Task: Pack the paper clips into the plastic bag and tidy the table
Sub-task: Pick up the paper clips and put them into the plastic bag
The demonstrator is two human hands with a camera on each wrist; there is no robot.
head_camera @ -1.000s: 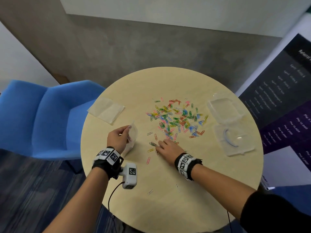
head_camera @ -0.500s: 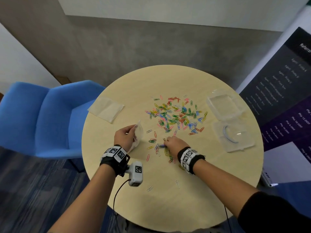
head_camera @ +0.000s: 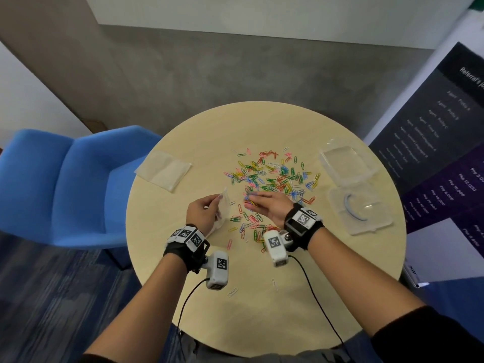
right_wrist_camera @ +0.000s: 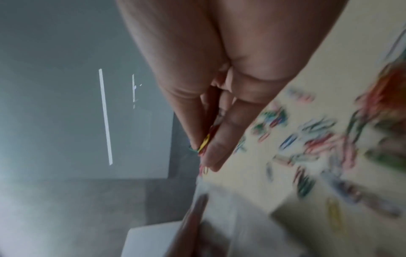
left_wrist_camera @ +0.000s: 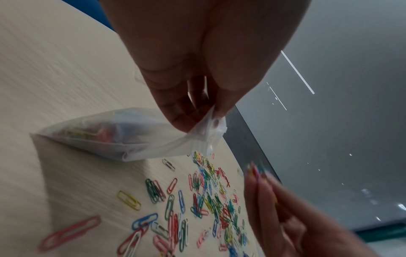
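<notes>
- Over the near half of the round table [head_camera: 262, 323], the right hand [head_camera: 269, 205] is carrying a small pinch of paper clips [right_wrist_camera: 205, 141] between thumb and fingers, raised off the wood beside the bag's mouth.
- Just to its left, the left hand [head_camera: 203, 212] is pinching the rim of the plastic bag [left_wrist_camera: 123, 137], whose bottom is resting on the table with some clips already inside.
- Judging by this, the filling step is under way and far from finished: most of the loose clips [head_camera: 272, 176] are lying scattered in a colourful heap mid-table, with strays nearer the person.
- Next, the pinch is needing to be lined up over the held-open mouth and released inside; the thin rim looks likely to fold shut.
- On the dark banner [head_camera: 445, 142] at the right, "Referral" and "Php" amounts are showing; the rest is too small to read.
</notes>
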